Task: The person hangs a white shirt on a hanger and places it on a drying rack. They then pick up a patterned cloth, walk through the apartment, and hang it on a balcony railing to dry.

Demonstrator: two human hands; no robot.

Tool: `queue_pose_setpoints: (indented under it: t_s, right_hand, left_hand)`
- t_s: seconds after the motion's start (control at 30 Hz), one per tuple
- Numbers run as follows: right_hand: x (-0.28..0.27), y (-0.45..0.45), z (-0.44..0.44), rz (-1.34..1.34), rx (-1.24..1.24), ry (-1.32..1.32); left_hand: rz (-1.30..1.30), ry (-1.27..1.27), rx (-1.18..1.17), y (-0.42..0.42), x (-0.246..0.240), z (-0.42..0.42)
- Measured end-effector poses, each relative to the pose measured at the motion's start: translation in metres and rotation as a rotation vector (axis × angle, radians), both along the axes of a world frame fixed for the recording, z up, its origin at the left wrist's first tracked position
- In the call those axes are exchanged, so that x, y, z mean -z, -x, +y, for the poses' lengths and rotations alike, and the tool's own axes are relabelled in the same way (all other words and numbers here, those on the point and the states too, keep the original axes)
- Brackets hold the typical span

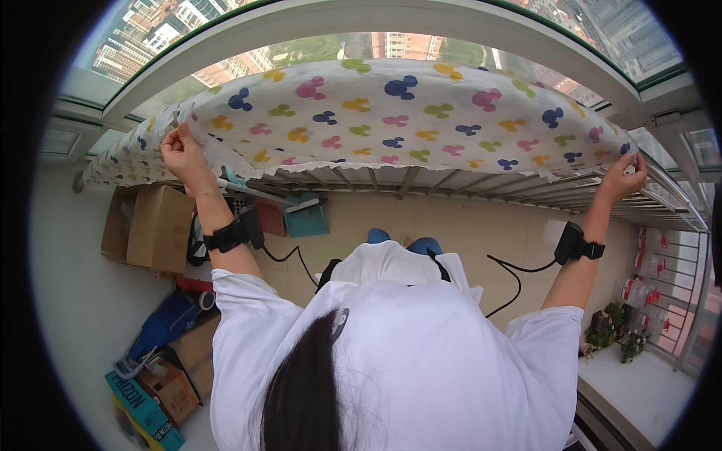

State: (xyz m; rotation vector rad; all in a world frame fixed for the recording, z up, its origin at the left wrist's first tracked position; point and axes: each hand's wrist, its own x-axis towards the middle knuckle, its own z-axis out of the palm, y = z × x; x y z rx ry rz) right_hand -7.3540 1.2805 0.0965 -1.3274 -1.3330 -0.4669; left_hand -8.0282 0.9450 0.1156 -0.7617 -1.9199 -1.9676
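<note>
A white cloth [395, 121] printed with colourful mouse-head shapes hangs spread along a metal railing [409, 183] beneath the windows. My left hand [183, 155] pinches the cloth towards its left part, where the fabric bunches into folds. At the far right, my right hand [625, 176] grips the cloth's corner between thumb and fingers. Between my hands the sheet is stretched wide, its lower edge slightly wavy. More of it continues past my left hand towards the wall. Each of my wrists wears a black strap with a cabled device.
An open cardboard box [149, 225] stands at left near a teal dustpan [306, 217]. More boxes and a blue bag [169, 321] lie behind it. On the right, several clear plastic bottles [640, 291] line the railing beside potted plants [606, 330]. Window frames [389, 17] curve overhead.
</note>
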Motion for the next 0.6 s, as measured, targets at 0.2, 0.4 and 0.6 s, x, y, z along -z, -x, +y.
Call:
queue_pose_setpoints:
  t_s: [0.2,0.4,0.6]
  right_hand:
    - [0.047,-0.041,0.016,0.758,-0.397,0.351]
    - [0.033,-0.071,0.022,0.994,-0.458,0.449]
    - [0.037,-0.042,-0.004,0.8,-0.274,0.419]
  left_hand:
    - [-0.327,0.017,0.223,-0.026,0.023,-0.005]
    - [-0.201,-0.122,0.184,-0.01,0.006,-0.004]
    - [-0.303,-0.059,0.165,0.011,0.039,-0.027]
